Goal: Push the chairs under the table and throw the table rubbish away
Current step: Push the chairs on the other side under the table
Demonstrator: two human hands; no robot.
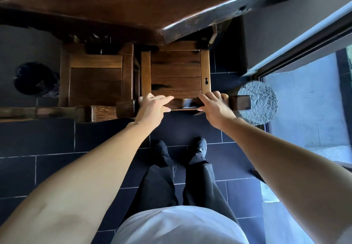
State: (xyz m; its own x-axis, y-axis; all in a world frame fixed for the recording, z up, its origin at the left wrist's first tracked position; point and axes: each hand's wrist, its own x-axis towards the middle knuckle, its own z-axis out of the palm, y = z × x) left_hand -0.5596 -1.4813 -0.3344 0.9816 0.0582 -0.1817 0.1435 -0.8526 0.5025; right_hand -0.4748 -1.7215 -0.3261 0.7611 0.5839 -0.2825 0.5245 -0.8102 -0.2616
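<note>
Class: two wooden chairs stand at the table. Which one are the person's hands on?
The right-hand chair, nearest the glass door. Left hand and right hand hold its backrest; the left chair is untouched.

Table (133, 5) dark wood, glossy worn top, chair (175, 72) beneath its edge slatted varnished wood, second chair (95, 78) left of it same wood, duller, floor (47, 139) matt dark tile, round slab (261, 101) rough grey stone
</note>
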